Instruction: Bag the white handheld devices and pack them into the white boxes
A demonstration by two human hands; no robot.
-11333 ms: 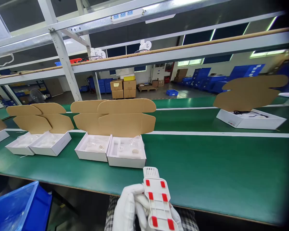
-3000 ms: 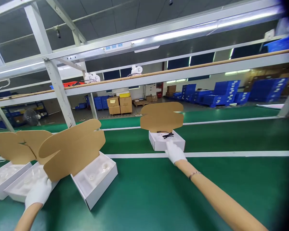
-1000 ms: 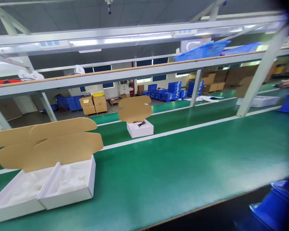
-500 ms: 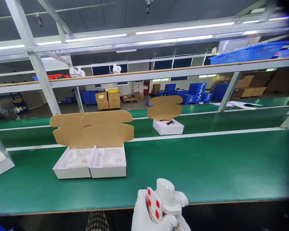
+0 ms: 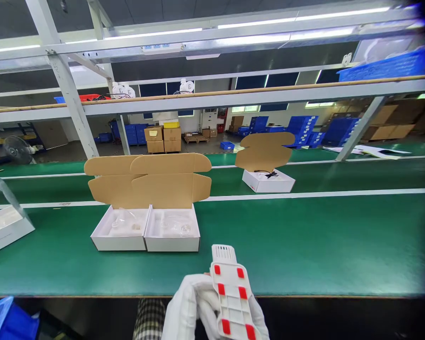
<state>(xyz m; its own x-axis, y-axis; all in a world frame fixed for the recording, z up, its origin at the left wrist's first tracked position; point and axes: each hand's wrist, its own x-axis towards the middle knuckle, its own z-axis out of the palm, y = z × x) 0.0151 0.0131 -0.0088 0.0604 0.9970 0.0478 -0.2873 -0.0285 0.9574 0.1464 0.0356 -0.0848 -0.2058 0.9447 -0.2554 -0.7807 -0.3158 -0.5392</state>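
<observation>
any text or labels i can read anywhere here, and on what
None can be read.
White part with red pads in the gloved hands: no print visible.
Open white boxes on the green belt: no legible marks.
Stacked cartons in the background: a label there, too small and blurred to read.

The white part (image 5: 232, 295) is now lying flat-side up in both gloved hands, red pads facing the camera, where half a second ago it was turned edge-on with its round end up. The left hand (image 5: 189, 307) is gripping lower on it. The boxes (image 5: 147, 231) are appearing further right and nearer.
</observation>
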